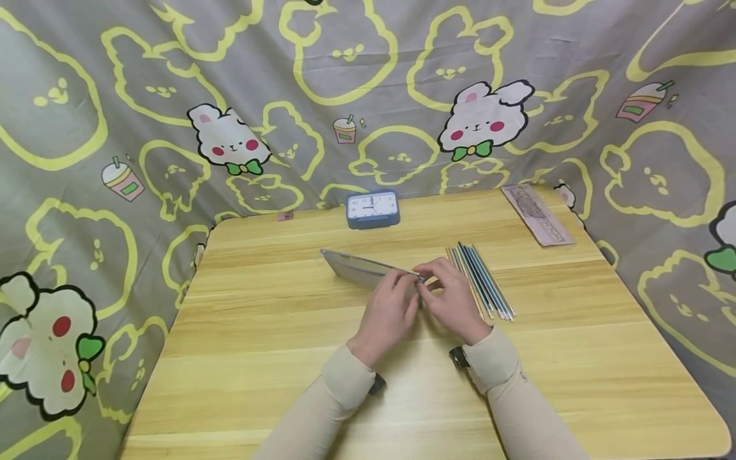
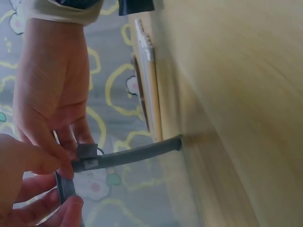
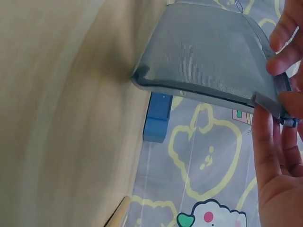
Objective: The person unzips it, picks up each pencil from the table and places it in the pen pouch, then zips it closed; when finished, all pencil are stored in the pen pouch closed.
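Note:
A grey mesh zip pouch (image 3: 203,47) stands upright on its lower edge on the wooden table. My left hand (image 1: 388,310) pinches its top zipped edge close to the right-hand corner. My right hand (image 1: 451,297) pinches the same corner, where a small fabric tab (image 2: 87,151) and the zip pull (image 3: 289,121) sit. In both wrist views the fingertips of the two hands are close together at this corner. Just beyond my right hand, several pencils (image 1: 480,281) lie in a loose bundle on the table.
A blue desk clock (image 1: 372,209) stands at the back of the table (image 1: 276,358). A flat pinkish printed packet (image 1: 537,214) lies at the back right. Behind and beside the table hangs a grey patterned curtain (image 1: 322,153). A small pink piece (image 1: 285,216) lies by the back edge.

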Demonstrator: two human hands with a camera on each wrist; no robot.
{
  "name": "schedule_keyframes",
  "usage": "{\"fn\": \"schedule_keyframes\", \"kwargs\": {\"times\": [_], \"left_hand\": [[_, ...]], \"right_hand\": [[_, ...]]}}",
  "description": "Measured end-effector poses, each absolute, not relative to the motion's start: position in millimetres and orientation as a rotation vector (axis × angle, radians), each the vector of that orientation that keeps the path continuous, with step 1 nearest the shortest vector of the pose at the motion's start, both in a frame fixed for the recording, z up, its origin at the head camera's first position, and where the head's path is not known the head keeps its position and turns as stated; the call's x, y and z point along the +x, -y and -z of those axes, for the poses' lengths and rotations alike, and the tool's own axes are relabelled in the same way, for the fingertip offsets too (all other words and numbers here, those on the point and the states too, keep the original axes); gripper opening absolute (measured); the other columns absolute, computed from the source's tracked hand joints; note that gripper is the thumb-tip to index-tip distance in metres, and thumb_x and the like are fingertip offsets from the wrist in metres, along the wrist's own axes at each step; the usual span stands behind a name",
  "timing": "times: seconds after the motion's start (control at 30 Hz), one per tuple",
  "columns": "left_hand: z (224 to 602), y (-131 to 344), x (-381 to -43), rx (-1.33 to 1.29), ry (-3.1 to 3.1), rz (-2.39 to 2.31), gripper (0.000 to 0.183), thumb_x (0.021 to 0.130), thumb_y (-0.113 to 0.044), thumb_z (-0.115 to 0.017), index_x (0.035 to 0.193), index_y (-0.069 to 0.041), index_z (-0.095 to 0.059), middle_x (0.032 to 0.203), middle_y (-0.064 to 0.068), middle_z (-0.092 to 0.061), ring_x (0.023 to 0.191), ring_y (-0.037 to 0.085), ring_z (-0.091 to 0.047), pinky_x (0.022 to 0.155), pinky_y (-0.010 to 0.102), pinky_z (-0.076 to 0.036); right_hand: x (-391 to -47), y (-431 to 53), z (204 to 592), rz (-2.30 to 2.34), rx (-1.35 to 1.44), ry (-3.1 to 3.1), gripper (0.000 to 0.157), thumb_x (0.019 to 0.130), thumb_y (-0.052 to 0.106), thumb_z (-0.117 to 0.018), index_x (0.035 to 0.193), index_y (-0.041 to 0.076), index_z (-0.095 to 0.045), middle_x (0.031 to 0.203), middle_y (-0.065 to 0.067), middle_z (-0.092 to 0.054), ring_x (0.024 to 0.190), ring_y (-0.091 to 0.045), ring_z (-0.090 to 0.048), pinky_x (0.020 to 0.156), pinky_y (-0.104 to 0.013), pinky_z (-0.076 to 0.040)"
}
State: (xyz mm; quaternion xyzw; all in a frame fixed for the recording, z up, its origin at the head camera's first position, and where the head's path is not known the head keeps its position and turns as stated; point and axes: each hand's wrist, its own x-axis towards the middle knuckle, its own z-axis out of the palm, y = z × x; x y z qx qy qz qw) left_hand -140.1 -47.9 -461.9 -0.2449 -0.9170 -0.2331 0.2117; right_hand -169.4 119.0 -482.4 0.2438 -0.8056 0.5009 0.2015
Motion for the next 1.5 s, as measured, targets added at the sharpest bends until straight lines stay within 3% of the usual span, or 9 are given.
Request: {"fn": "schedule_keyframes", "kwargs": {"times": [0.33,0.53,0.8,1.1,1.2,1.5], "left_hand": [[461,55,-137,-0.574,2.549,0.758,0.021,0.098,-0.018,-0.074,0.114,-0.006,-0.071,0.109,0.008,-0.063,0.095,0.02,-0.062,0.08,0.032,-0.057],[464,63,-135,-0.586,2.528,0.761,0.014,0.098,-0.016,-0.074,0.109,-0.007,-0.073,0.104,0.005,-0.061,0.089,0.017,-0.06,0.075,0.027,-0.055],[466,77,-138,-0.657,2.477,0.724,0.011,0.095,-0.009,-0.072,0.106,-0.007,-0.072,0.1,0.004,-0.064,0.087,0.018,-0.059,0.073,0.027,-0.054],[467,86,-138,-0.687,2.45,0.639,0.014,0.087,-0.003,-0.07,0.1,-0.008,-0.072,0.095,0.002,-0.065,0.089,0.019,-0.06,0.076,0.027,-0.055],[466,88,-138,-0.685,2.433,0.627,0.015,0.085,-0.001,-0.07,0.098,-0.008,-0.071,0.095,0.004,-0.064,0.089,0.021,-0.059,0.074,0.028,-0.056],[466,98,-139,-0.663,2.417,0.633,0.015,0.081,0.002,-0.069,0.091,-0.009,-0.07,0.092,0.005,-0.062,0.088,0.023,-0.059,0.068,0.029,-0.055]], "right_hand": [[-174,-133,479,-1.453,0.795,2.311,0.039,0.086,-0.007,-0.08,0.123,0.001,-0.07,0.104,-0.013,-0.068,0.094,-0.025,-0.069,0.074,-0.03,-0.065],[-183,-159,475,-1.25,0.43,2.502,0.027,0.096,0.011,-0.076,0.121,0.001,-0.072,0.097,-0.011,-0.072,0.085,-0.024,-0.069,0.073,-0.039,-0.062],[-189,-178,482,-0.764,0.071,2.986,0.031,0.097,0.016,-0.065,0.121,-0.003,-0.07,0.108,-0.029,-0.072,0.089,-0.044,-0.07,0.071,-0.059,-0.057],[-188,-171,490,-0.619,0.059,3.077,0.013,0.094,0.011,-0.06,0.099,0.003,-0.068,0.097,-0.024,-0.07,0.077,-0.043,-0.068,0.056,-0.057,-0.054],[-189,-172,489,-0.639,0.053,3.078,0.014,0.096,0.012,-0.058,0.096,0.004,-0.069,0.092,-0.022,-0.072,0.074,-0.04,-0.068,0.054,-0.054,-0.053],[-195,-204,488,-0.632,-0.098,3.063,0.034,0.099,0.016,-0.052,0.123,-0.004,-0.067,0.107,-0.03,-0.069,0.083,-0.047,-0.07,0.056,-0.053,-0.054]]}}
